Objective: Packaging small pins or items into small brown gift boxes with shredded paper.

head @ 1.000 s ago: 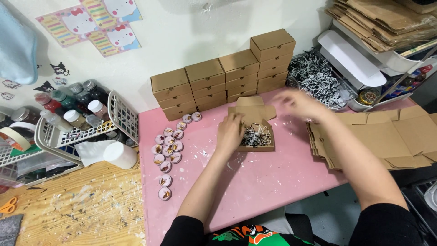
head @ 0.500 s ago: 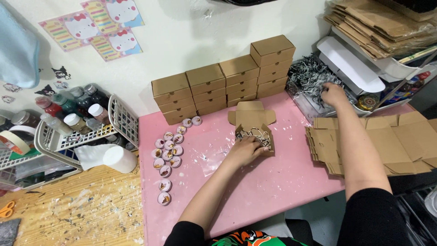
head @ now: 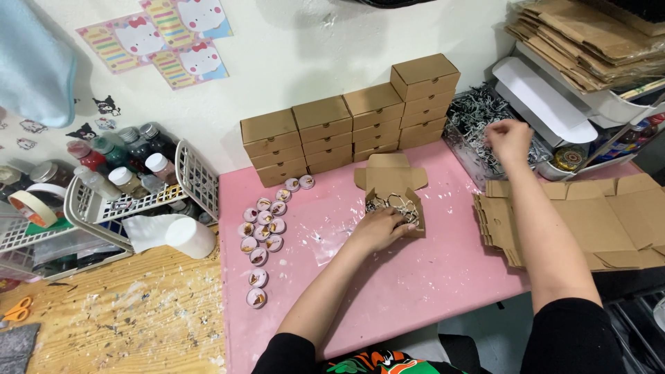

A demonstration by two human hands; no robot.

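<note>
A white wall with cartoon stickers backs a crowded craft bench, and most of the middle of the frame is a pink mat (head: 415, 291) flecked with white paint, with bare, spattered wood to its lower left. Along the wall at upper centre stand four rising stacks of closed brown boxes (head: 353, 121). At the right edge lie flat, unfolded box blanks (head: 589, 215), and more brown card is piled on a shelf at upper right. At the left a white wire basket (head: 138, 197) holds small paint bottles, with a white roll lying just beside it.

At centre, on the mat, sits an open brown box (head: 391, 190), its flaps spread, filled with black-and-white paper shred. The left hand (head: 377, 228) rests against the box's near edge, fingers curled onto the shred, pressing rather than lifting. The right hand (head: 509, 138), upper right, reaches into a clear tub of shred (head: 471, 114), fingers closing in the strands; I cannot tell from here whether it has a tuft pinched.

Left of the box, rows of small round lilac tins (head: 263, 228) lie on the mat.
</note>
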